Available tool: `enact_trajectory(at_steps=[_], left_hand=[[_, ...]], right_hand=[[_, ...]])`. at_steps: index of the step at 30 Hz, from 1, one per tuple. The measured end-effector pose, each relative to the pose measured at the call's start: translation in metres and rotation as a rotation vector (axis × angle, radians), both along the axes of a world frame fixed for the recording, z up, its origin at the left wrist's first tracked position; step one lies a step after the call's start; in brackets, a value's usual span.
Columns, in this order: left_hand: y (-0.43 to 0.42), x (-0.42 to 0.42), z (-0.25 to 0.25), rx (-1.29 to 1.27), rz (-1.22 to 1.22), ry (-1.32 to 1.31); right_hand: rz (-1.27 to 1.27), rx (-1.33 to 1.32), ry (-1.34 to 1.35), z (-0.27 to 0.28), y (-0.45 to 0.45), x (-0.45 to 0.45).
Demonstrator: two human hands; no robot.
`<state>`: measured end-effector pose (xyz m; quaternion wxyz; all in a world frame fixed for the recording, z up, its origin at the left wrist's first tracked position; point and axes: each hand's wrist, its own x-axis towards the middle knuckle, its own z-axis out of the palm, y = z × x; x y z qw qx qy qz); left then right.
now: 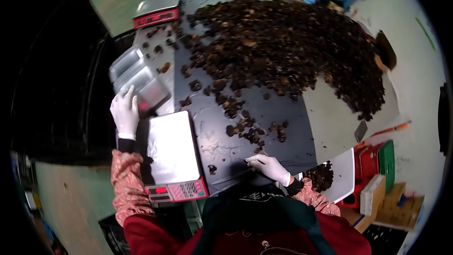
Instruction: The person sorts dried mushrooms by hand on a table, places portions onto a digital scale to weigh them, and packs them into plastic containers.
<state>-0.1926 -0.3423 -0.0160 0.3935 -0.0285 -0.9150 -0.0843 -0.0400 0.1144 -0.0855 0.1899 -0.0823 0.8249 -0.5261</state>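
Observation:
My left hand (126, 113), in a white glove, is at the near edge of a stack of clear plastic trays (141, 82), its fingers closed on the rim. Just right of that hand lies a red scale (172, 148) with a bare silver plate and a lit display. My right hand (268, 166), also gloved in white, hovers over the dark sheet (219, 137) near the table's front edge, fingers drawn together; whether anything small is between them is hidden. Small dark brown pieces (252, 134) lie scattered just beyond it.
A large heap of dark brown pieces (283, 42) covers the table's far side. A second red scale (158, 10) stands at the back left. On the right are a phone (361, 131), a white bin (343, 179) with dark pieces, and red and green crates (373, 160).

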Motion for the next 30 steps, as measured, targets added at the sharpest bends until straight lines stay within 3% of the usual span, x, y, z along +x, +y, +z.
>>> enact_trajectory(at_steps=[1, 3, 5, 7, 9, 11, 12, 13, 15, 17, 19, 21, 23, 25, 27, 29, 30], left_hand=[[-0.004, -0.029, -0.015, 0.024, 0.031, -0.106], [-0.026, -0.060, -0.032, 0.211, -0.133, -0.194], [-0.029, -0.059, -0.019, 0.299, -0.285, -0.163], [-0.040, -0.059, -0.019, 0.509, -0.274, -0.198], [-0.051, -0.080, -0.042, 0.470, -0.211, -0.200], [-0.067, -0.091, -0.048, 0.588, -0.213, -0.201], [-0.081, -0.097, -0.054, 0.509, -0.147, -0.195], [-0.086, -0.096, -0.051, 0.585, -0.182, -0.163], [-0.070, -0.081, -0.017, 0.669, -0.030, 0.080], [-0.037, -0.047, 0.025, 0.540, 0.098, 0.247], [-0.003, 0.002, 0.046, 0.432, 0.125, 0.231], [0.022, 0.057, 0.031, 0.236, 0.054, 0.211], [-0.004, 0.124, -0.037, 0.270, -0.083, 0.112], [0.068, 0.172, -0.019, 0.127, 0.158, -0.239], [0.099, 0.198, -0.036, 0.126, 0.184, -0.172], [0.106, 0.211, -0.038, 0.016, 0.034, -0.219], [0.114, 0.211, -0.039, -0.152, 0.092, -0.136]], right_hand=[[-0.065, 0.015, 0.001, -0.008, 0.010, 0.004], [-0.181, 0.027, -0.071, 0.002, 0.029, 0.007], [-0.298, 0.023, -0.144, 0.018, 0.053, 0.008], [-0.375, -0.064, -0.164, 0.013, 0.085, 0.005], [-0.437, -0.088, -0.140, -0.013, 0.115, -0.024], [-0.488, -0.077, -0.113, -0.003, 0.148, -0.050], [-0.521, 0.049, -0.007, -0.003, 0.164, -0.070], [-0.549, 0.174, 0.100, -0.004, 0.181, -0.094], [-0.549, 0.394, 0.428, -0.007, 0.218, -0.149], [-0.599, 0.585, 0.575, -0.013, 0.249, -0.223], [-0.583, 0.605, 0.643, 0.008, 0.256, -0.281], [-0.541, 0.665, 0.713, 0.016, 0.251, -0.332], [-0.485, 0.731, 0.647, 0.016, 0.238, -0.371], [-0.370, 0.846, 0.616, 0.013, 0.213, -0.389], [-0.207, 0.805, 0.595, 0.019, 0.183, -0.389], [-0.063, 0.859, 0.611, 0.028, 0.163, -0.375], [-0.035, 0.840, 0.656, 0.025, 0.161, -0.373]])
